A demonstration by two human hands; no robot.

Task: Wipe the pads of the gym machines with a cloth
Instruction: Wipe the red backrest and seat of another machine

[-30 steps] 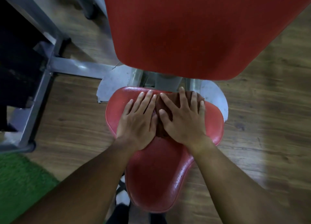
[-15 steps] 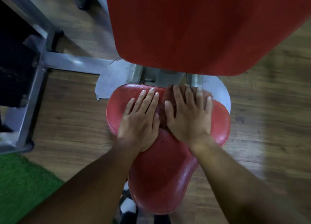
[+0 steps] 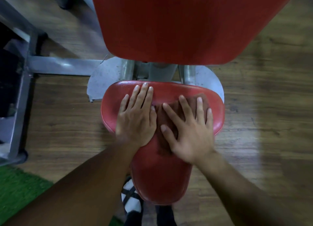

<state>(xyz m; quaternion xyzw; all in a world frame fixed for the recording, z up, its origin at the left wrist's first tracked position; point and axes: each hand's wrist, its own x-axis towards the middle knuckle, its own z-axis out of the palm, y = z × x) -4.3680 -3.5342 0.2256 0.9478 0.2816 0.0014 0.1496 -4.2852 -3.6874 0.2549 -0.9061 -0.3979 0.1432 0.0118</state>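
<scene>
You have one view only, from the camera on your head, so nothing is shared with a second view. It looks steeply down and a little forward, almost straight onto the red seat (image 3: 159, 175), which fills the middle of the frame at close range. Your forearms enter from the bottom corners and your left hand (image 3: 135, 122) and right hand (image 3: 191, 134) sit near the centre. The backrest (image 3: 177, 25) takes the top edge, very near the lens. The wide angle bends the floor (image 3: 264, 107) at the sides; the grey frame (image 3: 62, 66) lies at the left, and your shoe (image 3: 132, 203) shows below the seat.
</scene>
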